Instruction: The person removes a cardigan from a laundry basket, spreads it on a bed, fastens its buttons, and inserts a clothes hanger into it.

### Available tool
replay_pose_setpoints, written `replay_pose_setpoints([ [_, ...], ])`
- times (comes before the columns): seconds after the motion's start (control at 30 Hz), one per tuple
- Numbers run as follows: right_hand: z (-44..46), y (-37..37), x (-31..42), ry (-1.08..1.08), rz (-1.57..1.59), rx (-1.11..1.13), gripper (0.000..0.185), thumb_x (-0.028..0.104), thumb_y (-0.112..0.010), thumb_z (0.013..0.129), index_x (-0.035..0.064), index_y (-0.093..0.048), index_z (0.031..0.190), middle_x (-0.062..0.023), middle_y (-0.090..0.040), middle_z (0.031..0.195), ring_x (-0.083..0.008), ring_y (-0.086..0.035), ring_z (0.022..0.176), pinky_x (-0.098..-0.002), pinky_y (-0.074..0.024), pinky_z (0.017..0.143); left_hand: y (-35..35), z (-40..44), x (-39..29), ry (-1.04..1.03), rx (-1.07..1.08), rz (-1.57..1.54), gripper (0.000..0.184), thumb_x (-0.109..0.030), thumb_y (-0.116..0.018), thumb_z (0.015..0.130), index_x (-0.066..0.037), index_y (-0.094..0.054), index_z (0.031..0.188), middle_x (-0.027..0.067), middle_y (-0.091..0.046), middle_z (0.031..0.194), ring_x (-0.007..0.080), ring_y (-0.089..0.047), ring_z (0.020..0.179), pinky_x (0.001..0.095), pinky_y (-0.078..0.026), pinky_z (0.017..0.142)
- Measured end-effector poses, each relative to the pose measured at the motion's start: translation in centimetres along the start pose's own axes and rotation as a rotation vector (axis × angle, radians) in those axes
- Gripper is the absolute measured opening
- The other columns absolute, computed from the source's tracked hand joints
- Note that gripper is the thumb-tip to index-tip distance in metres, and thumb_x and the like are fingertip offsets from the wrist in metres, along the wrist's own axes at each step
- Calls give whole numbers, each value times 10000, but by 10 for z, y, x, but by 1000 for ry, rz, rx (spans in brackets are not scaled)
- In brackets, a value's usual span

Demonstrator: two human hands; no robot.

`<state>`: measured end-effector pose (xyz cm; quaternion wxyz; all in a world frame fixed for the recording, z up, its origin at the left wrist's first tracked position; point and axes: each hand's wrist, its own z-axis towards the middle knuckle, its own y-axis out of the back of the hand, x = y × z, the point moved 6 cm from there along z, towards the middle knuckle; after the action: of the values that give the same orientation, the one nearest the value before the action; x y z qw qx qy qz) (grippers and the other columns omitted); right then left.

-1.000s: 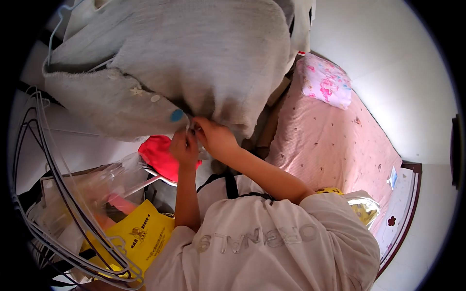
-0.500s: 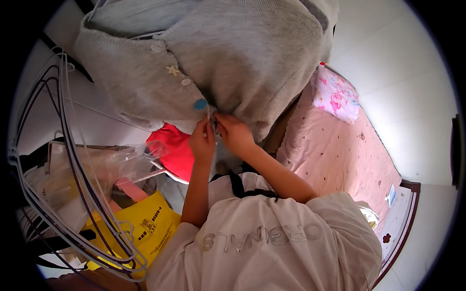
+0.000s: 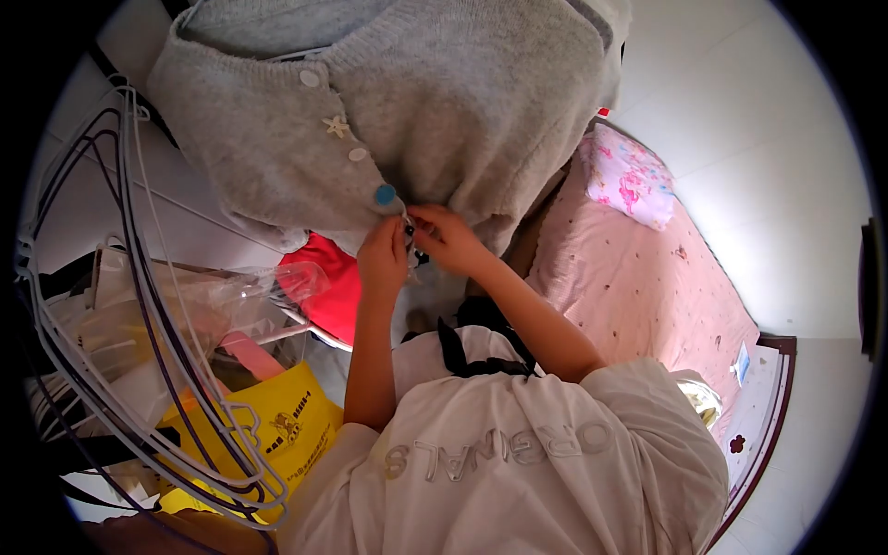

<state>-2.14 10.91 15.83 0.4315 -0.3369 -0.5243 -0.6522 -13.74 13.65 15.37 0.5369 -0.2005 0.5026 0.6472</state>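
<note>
A light grey knit cardigan (image 3: pixel 444 111) hangs in front of me. Down its front edge run white buttons (image 3: pixel 357 154), a starfish-shaped button (image 3: pixel 336 126) and a round blue button (image 3: pixel 385 194). Just below the blue one, my left hand (image 3: pixel 383 252) pinches the lower front edge, fingers closed. My right hand (image 3: pixel 450 240) meets it from the other side, thumb and fingers also closed at the edge. Small dark and whitish bits (image 3: pixel 410 231) show between the fingertips; what they are is too small to tell.
Several wire hangers (image 3: pixel 139 277) hang at the left, before a yellow bag (image 3: pixel 296 425) and clear plastic packaging (image 3: pixel 250 296). A red stool seat (image 3: pixel 324 282) is below the cardigan. On the right, a pink bed (image 3: pixel 647 287) carries a floral pillow (image 3: pixel 631 176).
The view has shifted slightly. Both hands stay at the cardigan's front edge, and more of the small dark and whitish bits shows between them.
</note>
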Motion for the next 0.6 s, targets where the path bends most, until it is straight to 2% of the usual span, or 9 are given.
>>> replay_pose_setpoints([
  [0.1,-2,1,0,61,13,-32,306,40,-523,750,1,-512,1053,-139,-537,888,-209,-533,725,-279,-429,611,4,2,-6,-3,-5,-51,95,-92,-505,791,-9,-537,821,160,-521,788,319,-517,677,341,-417,575],
  [0.2,-4,2,1,27,-85,-53,282,39,-521,753,10,-524,1033,-132,-550,857,-231,-547,702,-299,-440,605,1,-2,-3,14,-45,-95,47,-43,-515,763,2,-508,767,140,-505,806,283,-504,662,323,-411,562],
  [0.3,-2,-8,10,106,-307,-49,228,82,-528,753,30,-549,974,-131,-559,874,-290,-552,758,-340,-455,648,5,-12,4,-1,-174,-135,46,2,-524,726,8,-479,715,125,-507,815,253,-501,671,306,-411,554],
  [0.4,-1,-12,17,98,-261,-37,206,104,-534,751,38,-549,945,-122,-564,874,-304,-546,761,-351,-454,627,10,-13,7,-4,-231,-175,73,23,-543,694,6,-472,686,119,-523,833,230,-511,686,287,-415,564],
  [0.5,-4,-14,10,75,-169,-47,213,114,-546,739,35,-537,937,-111,-568,863,-276,-564,738,-342,-456,616,10,-16,24,73,-246,-285,88,23,-560,682,4,-475,672,117,-541,847,212,-527,696,268,-420,585],
  [0.6,-9,-16,15,76,-240,-91,218,124,-562,721,41,-524,919,-93,-576,833,-244,-584,690,-336,-459,603,8,-19,35,92,-260,-346,103,28,-562,697,-2,-466,673,108,-557,842,173,-530,697,250,-423,603],
])
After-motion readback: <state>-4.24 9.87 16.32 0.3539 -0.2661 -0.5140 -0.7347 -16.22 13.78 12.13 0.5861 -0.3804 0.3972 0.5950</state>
